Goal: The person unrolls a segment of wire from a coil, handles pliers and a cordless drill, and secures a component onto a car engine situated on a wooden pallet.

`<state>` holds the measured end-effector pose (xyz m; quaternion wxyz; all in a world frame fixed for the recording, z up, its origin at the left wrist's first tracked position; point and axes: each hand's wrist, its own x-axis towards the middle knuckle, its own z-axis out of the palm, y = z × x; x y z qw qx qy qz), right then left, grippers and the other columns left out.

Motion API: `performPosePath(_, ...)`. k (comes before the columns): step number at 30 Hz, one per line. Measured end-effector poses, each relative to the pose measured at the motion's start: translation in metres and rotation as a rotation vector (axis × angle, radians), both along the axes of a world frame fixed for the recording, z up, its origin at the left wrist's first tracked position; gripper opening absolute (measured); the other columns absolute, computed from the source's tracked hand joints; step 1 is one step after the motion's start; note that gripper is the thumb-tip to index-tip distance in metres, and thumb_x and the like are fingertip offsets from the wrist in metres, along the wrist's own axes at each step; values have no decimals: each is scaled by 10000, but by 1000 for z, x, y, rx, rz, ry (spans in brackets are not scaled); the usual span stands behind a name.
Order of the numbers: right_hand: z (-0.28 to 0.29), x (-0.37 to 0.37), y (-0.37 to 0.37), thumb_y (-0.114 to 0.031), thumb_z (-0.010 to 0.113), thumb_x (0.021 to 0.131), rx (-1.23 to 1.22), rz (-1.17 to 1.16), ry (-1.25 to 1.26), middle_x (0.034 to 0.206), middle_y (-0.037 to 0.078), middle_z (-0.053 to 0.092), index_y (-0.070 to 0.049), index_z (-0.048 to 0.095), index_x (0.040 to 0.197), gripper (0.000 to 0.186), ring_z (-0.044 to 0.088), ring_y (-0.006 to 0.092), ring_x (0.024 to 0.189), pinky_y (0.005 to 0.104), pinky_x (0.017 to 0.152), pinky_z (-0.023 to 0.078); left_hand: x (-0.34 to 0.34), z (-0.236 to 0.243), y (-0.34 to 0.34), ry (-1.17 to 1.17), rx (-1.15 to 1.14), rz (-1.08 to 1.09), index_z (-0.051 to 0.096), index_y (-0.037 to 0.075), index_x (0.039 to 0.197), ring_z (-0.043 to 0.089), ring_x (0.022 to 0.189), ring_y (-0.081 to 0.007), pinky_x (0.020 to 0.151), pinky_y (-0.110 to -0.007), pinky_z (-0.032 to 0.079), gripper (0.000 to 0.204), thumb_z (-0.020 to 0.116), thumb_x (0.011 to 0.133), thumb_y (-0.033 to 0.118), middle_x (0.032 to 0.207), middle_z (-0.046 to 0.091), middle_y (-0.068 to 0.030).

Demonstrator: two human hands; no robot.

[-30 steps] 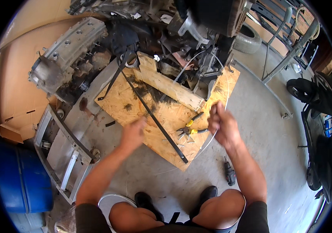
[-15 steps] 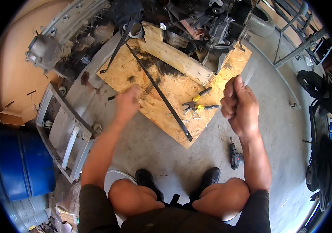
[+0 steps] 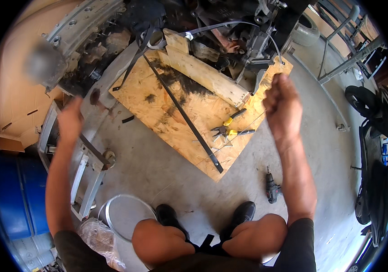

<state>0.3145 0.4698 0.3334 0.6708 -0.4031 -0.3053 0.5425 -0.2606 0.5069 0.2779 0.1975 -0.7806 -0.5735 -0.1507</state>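
Observation:
My left hand (image 3: 70,118) is blurred at the left, near the metal frame; I cannot tell what, if anything, it holds. My right hand (image 3: 283,106) is closed around a thin pale strand (image 3: 275,47), which loops up across the engine parts (image 3: 221,47), beside the board's right corner. Below lies the wooden board (image 3: 144,113) with dark stains, a long black strap (image 3: 182,115), yellow-and-black pliers (image 3: 230,131) and small metal pieces. A pale timber plank (image 3: 207,79) sits along the board's back.
A drill (image 3: 273,190) lies right of my feet. A metal frame (image 3: 92,186), wire hoop (image 3: 130,197), plastic bag (image 3: 101,240) and blue barrel (image 3: 17,195) are at left, with a dirty engine piece (image 3: 89,31) behind. A tire (image 3: 307,36), steel rack and black scooter (image 3: 375,163) are at right.
My left hand has moved sharply leftward, off the board. My right hand has risen, and the pale strand now arches over the engine parts.

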Motion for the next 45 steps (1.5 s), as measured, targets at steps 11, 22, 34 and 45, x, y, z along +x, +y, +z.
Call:
performPosePath(11,-67,-13,-59,-349,409,1107,2,258,112,746,-30,338,-110,485,970,285,339,101,661,273,607,357,274,-226,-183,-867,-942,-372,596,68,1004,648,714,-371,648,-465,512,97,598,909,49,786,650,-157)
performPosePath(22,-215,-21,-73,-222,453,1100,-209,346,-338,822,69,621,7,559,1071,255,651,144,753,319,756,601,326,-233,-187,-879,-943,-326,574,54,931,625,687,-406,626,-466,495,42,581,891,41,712,612,-185)
performPosePath(34,-211,-48,-120,-348,388,1117,-259,474,-107,768,33,603,-10,607,1112,403,567,125,732,295,678,460,343,-235,-202,-851,-971,-364,614,55,929,628,689,-445,616,-482,498,54,576,894,41,753,645,-213)
performPosePath(45,-220,-64,-122,-282,419,1107,-69,185,-636,668,80,507,-10,503,842,389,468,176,623,331,605,422,412,-2,-10,-1471,-550,-602,463,-21,1384,626,1218,-283,955,-383,498,520,629,1013,303,1281,650,-195)
